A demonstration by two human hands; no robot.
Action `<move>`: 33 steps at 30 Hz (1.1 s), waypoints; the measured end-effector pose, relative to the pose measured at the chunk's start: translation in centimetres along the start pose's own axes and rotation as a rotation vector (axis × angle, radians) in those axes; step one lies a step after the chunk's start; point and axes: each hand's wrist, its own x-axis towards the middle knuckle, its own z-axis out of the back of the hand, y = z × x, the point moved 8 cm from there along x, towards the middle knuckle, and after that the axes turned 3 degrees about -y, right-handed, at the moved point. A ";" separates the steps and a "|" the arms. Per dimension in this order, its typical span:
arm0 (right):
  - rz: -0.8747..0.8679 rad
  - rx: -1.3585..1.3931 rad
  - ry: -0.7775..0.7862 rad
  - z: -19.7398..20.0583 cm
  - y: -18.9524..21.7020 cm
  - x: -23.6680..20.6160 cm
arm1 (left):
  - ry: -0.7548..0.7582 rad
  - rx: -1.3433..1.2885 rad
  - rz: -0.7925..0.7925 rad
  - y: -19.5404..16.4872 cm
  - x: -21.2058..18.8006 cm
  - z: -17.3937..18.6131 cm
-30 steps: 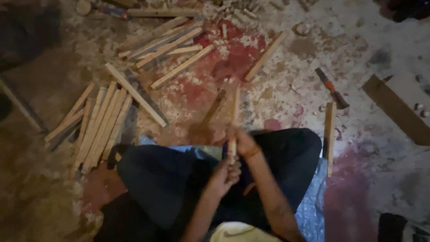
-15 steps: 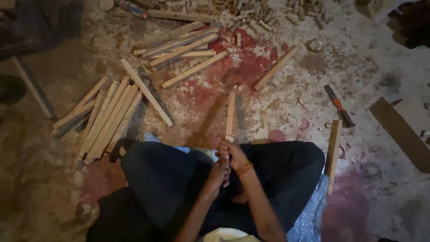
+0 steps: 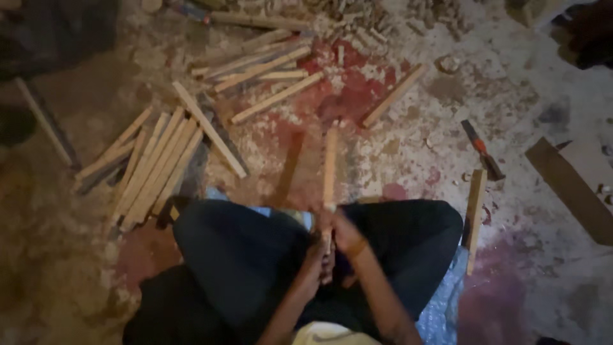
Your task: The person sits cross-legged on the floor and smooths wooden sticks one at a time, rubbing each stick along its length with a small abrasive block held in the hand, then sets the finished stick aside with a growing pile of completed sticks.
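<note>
1. Nearest the camera, the person sits cross-legged on the floor (image 3: 549, 300) in dark trousers (image 3: 242, 255), with a crinkled blue plastic sheet (image 3: 440, 313) under the right leg.
2. Both hands meet in the lap between the knees. The left hand (image 3: 314, 262) and the right hand (image 3: 348, 235) are wrapped tightly around the near end of a thin wooden stick (image 3: 329, 167), fingers curled shut on it; how each finger sits is too blurred to tell.
3. The stick points away from the body, nearly straight up in the picture, its far end over the red-stained patch of floor (image 3: 357, 102). Its dark shadow lies just to its left.
4. Just beside the right knee lies a short wooden slat (image 3: 474, 217), lengthwise, touching the edge of the plastic sheet.
5. A little past it lies a hand tool with an orange handle (image 3: 480, 148), apart from the slat.
6. To the left of the left knee lies a bundle of wooden sticks (image 3: 153, 169), packed side by side and slanted, with one longer stick (image 3: 209, 129) crossing their far ends.
7. Further off, a loose group of sticks (image 3: 268, 70) lies fanned across the floor, and a single stick (image 3: 394, 96) lies to the right of the red patch.
8. At the right edge lies a brown flat board (image 3: 568, 188), well apart from the hands.
9. At the far edge, small wood scraps (image 3: 396, 16) are heaped, too small to tell apart.
</note>
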 end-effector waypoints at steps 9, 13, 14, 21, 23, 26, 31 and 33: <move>0.551 -0.931 -0.274 1.8 3.9 -3.5 | -0.562 1.233 -0.484 -17.7 -0.7 0.9; 1.149 -1.794 -0.353 -1.8 6.9 -6.3 | -0.699 1.607 -1.336 -21.9 -4.9 -7.9; 1.311 -1.842 -0.246 -2.9 7.0 -7.2 | -0.645 1.824 -1.365 -21.3 -4.0 -9.2; 1.048 -2.126 -0.232 -2.2 12.7 -10.0 | -0.109 2.100 -0.605 -21.9 4.0 0.8; 1.085 -2.086 -0.171 -2.9 13.6 -11.0 | -0.245 2.073 -0.890 -24.0 2.5 1.8; 1.183 -2.074 -0.163 -5.0 12.9 -10.9 | -0.301 2.039 -1.083 -24.5 1.3 1.0; 1.110 -2.109 -0.078 -8.0 7.3 -7.0 | -0.171 1.912 -1.045 -20.7 2.0 -2.4; 1.204 -2.055 -0.013 -8.6 6.6 -6.6 | -0.170 1.872 -1.158 -20.1 1.5 -2.7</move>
